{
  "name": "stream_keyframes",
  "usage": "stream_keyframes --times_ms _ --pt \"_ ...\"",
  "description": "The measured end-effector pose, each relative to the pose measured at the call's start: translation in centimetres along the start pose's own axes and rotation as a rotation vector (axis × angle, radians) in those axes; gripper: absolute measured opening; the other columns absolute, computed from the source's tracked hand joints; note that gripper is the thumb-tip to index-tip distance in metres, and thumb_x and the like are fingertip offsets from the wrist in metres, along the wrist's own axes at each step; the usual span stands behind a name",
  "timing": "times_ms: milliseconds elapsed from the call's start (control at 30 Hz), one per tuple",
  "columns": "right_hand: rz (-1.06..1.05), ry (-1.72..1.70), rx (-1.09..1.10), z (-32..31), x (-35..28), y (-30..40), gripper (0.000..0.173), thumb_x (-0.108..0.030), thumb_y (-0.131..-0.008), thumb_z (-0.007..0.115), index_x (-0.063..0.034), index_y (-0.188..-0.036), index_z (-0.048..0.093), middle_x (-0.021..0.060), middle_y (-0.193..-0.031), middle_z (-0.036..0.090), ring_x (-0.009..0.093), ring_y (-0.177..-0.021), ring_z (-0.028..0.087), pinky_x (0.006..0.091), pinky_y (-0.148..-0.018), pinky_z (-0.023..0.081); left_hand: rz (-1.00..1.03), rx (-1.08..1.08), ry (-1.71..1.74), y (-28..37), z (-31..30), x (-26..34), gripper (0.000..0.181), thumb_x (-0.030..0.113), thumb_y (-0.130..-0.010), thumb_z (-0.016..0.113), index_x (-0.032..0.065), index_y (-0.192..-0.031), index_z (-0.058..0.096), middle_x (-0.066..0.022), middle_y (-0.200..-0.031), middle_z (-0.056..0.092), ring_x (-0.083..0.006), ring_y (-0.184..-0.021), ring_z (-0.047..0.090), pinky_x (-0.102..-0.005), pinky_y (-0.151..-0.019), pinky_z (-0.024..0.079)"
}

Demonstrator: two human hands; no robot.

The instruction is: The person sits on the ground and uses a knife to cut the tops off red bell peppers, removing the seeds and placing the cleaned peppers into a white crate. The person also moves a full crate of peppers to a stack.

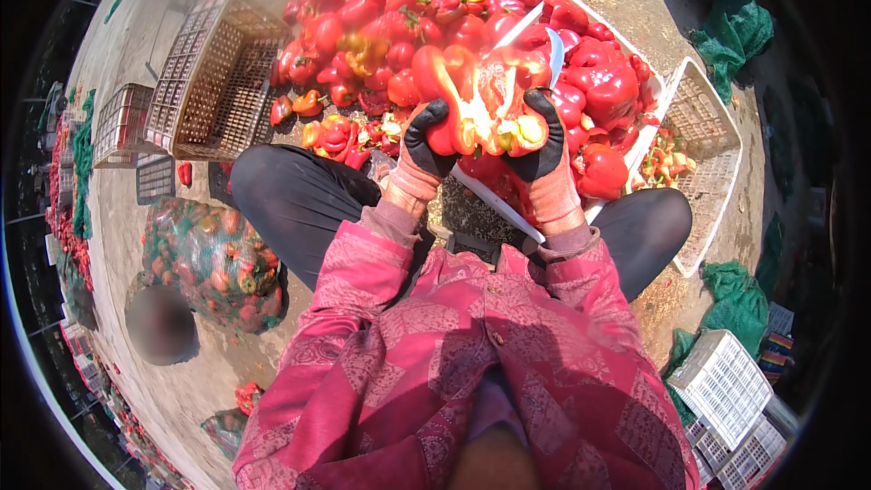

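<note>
Both my hands wear gloves with black palms and orange cuffs. My left hand (425, 143) grips the left part of a large red bell pepper (476, 102), split open so that its pale ribs and core show. My right hand (544, 139) holds the pepper's right part. A blade (556, 54) rises just behind my right hand; its handle is hidden, so I cannot tell what holds it. Beneath and right of my hands, a white crate (650, 71) holds red peppers (605, 92). A big heap of red peppers (395, 20) lies beyond my left hand.
Plastic crates (184, 75) stand at the left, near a full mesh sack (211, 265). A crate with pepper scraps (725, 143) is by my right knee. Green netting (738, 306) and white crates (725, 384) lie at the lower right.
</note>
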State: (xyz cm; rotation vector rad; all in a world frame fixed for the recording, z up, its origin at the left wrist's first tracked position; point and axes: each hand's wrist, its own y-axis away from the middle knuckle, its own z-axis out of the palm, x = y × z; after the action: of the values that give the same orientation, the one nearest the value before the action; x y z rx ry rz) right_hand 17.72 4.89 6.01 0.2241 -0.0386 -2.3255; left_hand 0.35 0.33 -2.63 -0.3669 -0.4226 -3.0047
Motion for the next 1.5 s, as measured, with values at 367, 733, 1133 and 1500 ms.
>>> stream_keyframes --times_ms 367,733,1133,1500 --pt "-0.431 1.232 0.469 2.2 -2.2 1.1 0.035 -0.016 -0.087 0.075 -0.0068 -0.121 0.07 -0.0062 -0.072 0.054 0.002 -0.057 0.046 0.0194 -0.052 0.036 0.334 -0.126 -0.986 2.9 6.0 5.1 0.033 0.008 -0.08 0.076 0.0019 -0.111 0.068 -0.0053 -0.1 0.071 -0.015 -0.091 0.068 -0.03 -0.083 0.055" --pt "-0.39 2.096 0.086 4.5 0.0 -1.1 0.048 -0.012 -0.071 0.081 -0.0079 -0.117 0.066 0.0163 -0.11 0.067 0.035 -0.1 0.067 0.0406 -0.088 0.053 0.354 -0.044 -0.874 4.2 8.0 7.5 0.031 0.009 -0.08 0.076 0.0016 -0.109 0.068 -0.0037 -0.096 0.07 -0.014 -0.087 0.068 -0.0285 -0.079 0.056" --pt "-0.169 1.328 0.221 3.7 0.7 -4.0 0.02 -0.009 -0.084 0.073 -0.0034 -0.101 0.064 0.0039 -0.089 0.068 0.011 -0.084 0.066 0.0253 -0.062 0.053 0.459 0.01 -0.873 4.7 7.2 9.3 0.032 0.011 -0.079 0.077 0.0005 -0.108 0.069 -0.0044 -0.096 0.071 -0.0146 -0.084 0.068 -0.028 -0.078 0.055" --pt "-0.124 1.209 -0.035 4.5 0.7 -11.8 0.048 -0.036 -0.091 0.074 -0.0124 -0.132 0.064 -0.0035 -0.094 0.064 0.006 -0.068 0.052 0.0242 -0.058 0.047 0.357 0.031 -0.956 8.2 9.0 14.7 0.049 0.008 -0.076 0.077 -0.0007 -0.122 0.063 -0.0035 -0.105 0.068 -0.0137 -0.095 0.065 -0.0293 -0.088 0.051"
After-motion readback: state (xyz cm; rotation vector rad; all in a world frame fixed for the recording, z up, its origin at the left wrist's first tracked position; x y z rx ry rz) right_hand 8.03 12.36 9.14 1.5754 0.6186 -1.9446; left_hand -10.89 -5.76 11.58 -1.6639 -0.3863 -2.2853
